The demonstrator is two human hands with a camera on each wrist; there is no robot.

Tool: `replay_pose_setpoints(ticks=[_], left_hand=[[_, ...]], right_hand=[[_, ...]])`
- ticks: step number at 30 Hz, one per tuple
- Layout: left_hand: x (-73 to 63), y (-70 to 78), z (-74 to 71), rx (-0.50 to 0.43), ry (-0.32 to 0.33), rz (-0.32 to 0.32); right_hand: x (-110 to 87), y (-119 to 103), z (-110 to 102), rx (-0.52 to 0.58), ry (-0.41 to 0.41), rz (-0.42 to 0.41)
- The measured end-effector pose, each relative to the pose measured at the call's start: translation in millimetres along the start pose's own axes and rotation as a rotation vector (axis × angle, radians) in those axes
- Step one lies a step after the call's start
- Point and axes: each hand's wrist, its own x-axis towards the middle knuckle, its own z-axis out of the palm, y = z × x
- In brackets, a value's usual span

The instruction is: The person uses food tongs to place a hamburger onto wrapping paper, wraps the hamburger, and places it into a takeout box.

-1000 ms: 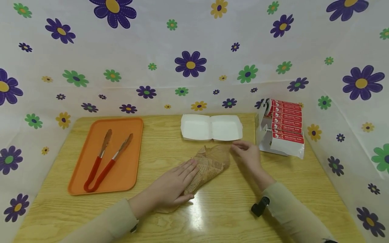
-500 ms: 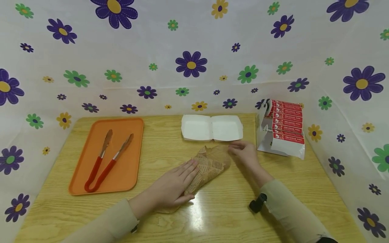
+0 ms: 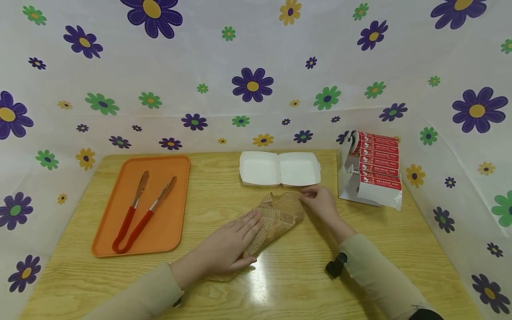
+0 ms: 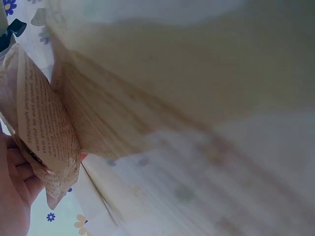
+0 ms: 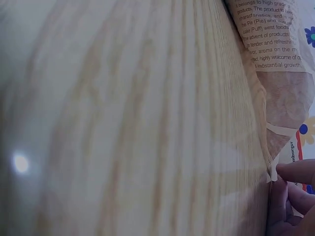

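Note:
A brown wrapping paper [image 3: 276, 226] printed with newspaper-like text lies folded on the table in the head view. What may be inside it cannot be seen. My left hand [image 3: 224, 246] rests on the paper's left part, its fingers extended and pressing down. At the paper's right end my right hand [image 3: 323, 205] pinches the edge between thumb and fingers. The right wrist view shows that pinch close up, with fingertips [image 5: 298, 172] on a pale corner of the paper [image 5: 284, 101]. In the left wrist view the paper [image 4: 47, 123] stands beside the hand [image 4: 17, 189].
Behind the paper sits an open white carton [image 3: 260, 169]. Red-handled tongs [image 3: 138, 229] lie on an orange tray [image 3: 160, 235] at the left. A holder with a roll of red-and-white labels [image 3: 379, 155] stands at the back right. Flowered cloth [image 3: 168, 80] surrounds the wooden table [image 3: 304, 284].
My right hand has shifted slightly left along with the edge of the paper, its forearm moving the same way. The left hand stays in place on the paper.

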Motion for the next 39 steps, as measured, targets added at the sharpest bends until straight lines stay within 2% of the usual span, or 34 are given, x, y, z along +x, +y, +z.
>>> replay_pose_setpoints(ticks=[15,21,24,26,29,32,34,36,39], left_hand=[[-0.3,0.6,1.0,-0.015,-0.014,-0.015],[0.1,1.4,-0.3,-0.013,-0.014,-0.014],[-0.1,1.5,0.1,-0.017,-0.015,-0.017],[-0.2,1.4,0.7,-0.018,-0.016,-0.019],[-0.1,1.4,1.0,-0.016,-0.016,-0.017],[-0.2,1.5,0.6,-0.009,-0.012,-0.010],[-0.4,1.3,1.1,-0.007,-0.010,-0.009],[-0.6,1.0,1.1,-0.004,-0.005,-0.008],[-0.6,0.5,1.4,-0.008,-0.011,-0.009]], right_hand=[[-0.2,-2,0,0.030,0.029,0.011],[-6.3,-4,0,0.038,0.043,-0.020],[-8.8,-6,2,0.090,0.037,-0.030],[-10.5,-7,3,0.167,0.019,-0.013],[-12.9,-9,6,0.310,0.007,0.071],[-15.9,-12,10,0.562,-0.008,0.186],[-17.3,-14,14,0.768,0.008,0.240],[-18.1,-15,19,0.945,0.023,0.245],[-19.0,-14,26,1.044,0.048,0.175]])
